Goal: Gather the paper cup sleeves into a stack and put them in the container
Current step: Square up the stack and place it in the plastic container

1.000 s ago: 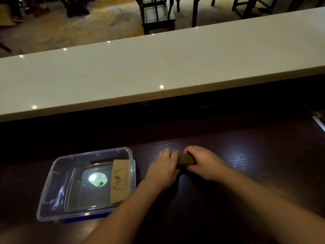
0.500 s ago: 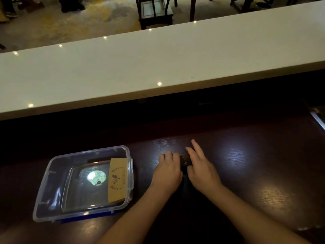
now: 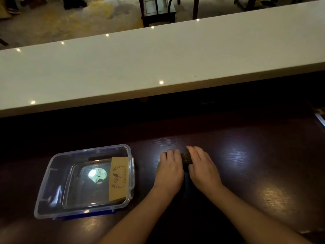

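Observation:
A clear plastic container [image 3: 52, 175] sits on the dark wooden table at the left. Inside it, against the right wall, lies a tan paper cup sleeve [image 3: 118, 178] with a printed bird design. To the right of the container, my left hand [image 3: 169, 171] and my right hand [image 3: 202, 169] lie side by side, palms down, pressing from both sides on a dark stack of sleeves [image 3: 186, 158]. Only a small strip of the stack shows between the hands; the rest is hidden under them.
A long white counter [image 3: 158, 62] runs across the view behind the table, above a dark gap. Chairs [image 3: 156, 9] stand on the floor beyond it. A pale object [image 3: 321, 118] pokes in at the table's right edge.
My right hand has gone from curled around the stack to flat with fingers stretched forward. Both hands have closed in on the stack, hiding more of it.

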